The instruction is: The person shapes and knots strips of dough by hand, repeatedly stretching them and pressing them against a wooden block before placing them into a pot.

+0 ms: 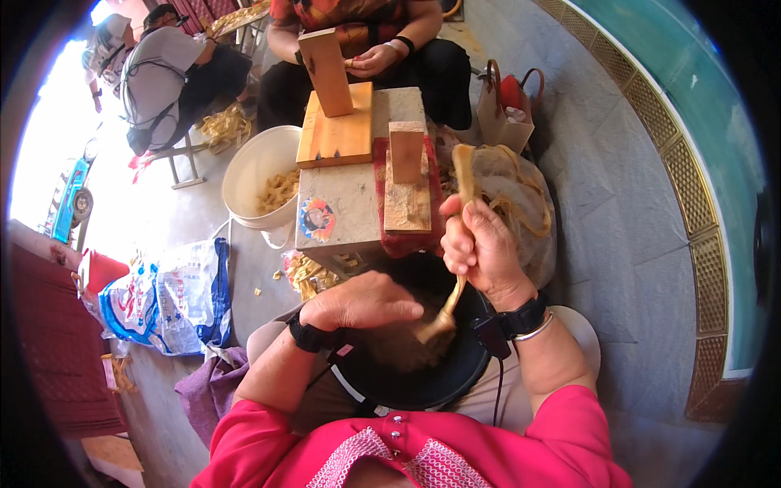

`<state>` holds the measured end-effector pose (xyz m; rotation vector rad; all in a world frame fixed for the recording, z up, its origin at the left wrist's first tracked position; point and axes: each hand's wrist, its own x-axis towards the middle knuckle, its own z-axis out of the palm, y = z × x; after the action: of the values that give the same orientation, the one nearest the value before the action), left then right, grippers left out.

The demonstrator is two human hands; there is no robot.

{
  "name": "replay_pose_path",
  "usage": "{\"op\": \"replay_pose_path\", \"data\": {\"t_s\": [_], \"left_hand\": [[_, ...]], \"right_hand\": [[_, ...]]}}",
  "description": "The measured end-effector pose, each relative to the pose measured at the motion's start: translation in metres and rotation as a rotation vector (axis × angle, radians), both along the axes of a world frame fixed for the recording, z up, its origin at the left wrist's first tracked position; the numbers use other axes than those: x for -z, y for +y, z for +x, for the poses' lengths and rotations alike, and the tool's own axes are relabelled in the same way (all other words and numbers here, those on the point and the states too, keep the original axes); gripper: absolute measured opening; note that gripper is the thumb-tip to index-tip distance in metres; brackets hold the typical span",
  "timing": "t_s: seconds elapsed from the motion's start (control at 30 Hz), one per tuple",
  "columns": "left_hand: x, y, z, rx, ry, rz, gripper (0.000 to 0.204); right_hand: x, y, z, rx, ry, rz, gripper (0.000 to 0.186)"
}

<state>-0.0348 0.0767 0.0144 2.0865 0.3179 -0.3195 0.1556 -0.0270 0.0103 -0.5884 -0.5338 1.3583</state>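
Observation:
My right hand (480, 244) grips a long, pale yellow, flexible strip (464, 171) that rises above my fist and hangs below it to a broader, blurred end over a black basin (374, 390) between my legs. My left hand (366, 301) is over the basin, just left of that lower end; one digit reaches toward it, the others are hidden. Ahead stands a concrete block (329, 232) carrying a wooden board with an upright (325, 69), and a red cloth (386, 240) under a smaller wooden piece (405, 154).
A white bucket (244, 175) of yellow scraps, a printed sack (179, 293) and purple cloth (207, 382) lie left. A mesh sack (525, 244) and handbag (504, 130) stand right. A person (366, 24) sits opposite; others (175, 81) work at back left.

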Motion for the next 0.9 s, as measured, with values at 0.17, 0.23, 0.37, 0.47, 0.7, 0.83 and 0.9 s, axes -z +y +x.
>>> {"op": "replay_pose_path", "data": {"t_s": [0.17,0.23,0.37,0.47,0.7,0.83,0.9], "left_hand": [[0.008,0.011,0.005,-0.298,-0.576,-0.521,0.051],[0.009,0.002,0.012,-0.435,-0.630,-0.755,0.058],[0.014,-0.004,0.014,-0.650,-0.811,-0.913,0.036],[0.004,0.006,0.014,-1.031,-0.927,-0.888,0.034],[0.010,-0.004,0.014,-0.580,-1.105,0.623,0.019],[0.017,-0.028,0.022,-0.568,-0.897,0.548,0.025],[0.016,-0.032,0.023,-0.689,-0.802,0.340,0.026]], "right_hand": [[0.000,-0.007,-0.023,-0.399,-0.058,-0.208,0.035],[0.007,-0.007,-0.032,-0.580,0.001,-0.264,0.035],[0.015,0.000,-0.054,-0.515,-0.077,-0.292,0.029],[0.035,0.003,-0.059,-0.316,-0.467,-0.179,0.024],[0.015,0.005,-0.052,-0.266,0.167,-0.244,0.013],[0.025,0.003,-0.047,0.000,-0.234,-0.122,0.014],[0.024,0.001,-0.047,0.057,-0.706,-0.045,0.017]]}}
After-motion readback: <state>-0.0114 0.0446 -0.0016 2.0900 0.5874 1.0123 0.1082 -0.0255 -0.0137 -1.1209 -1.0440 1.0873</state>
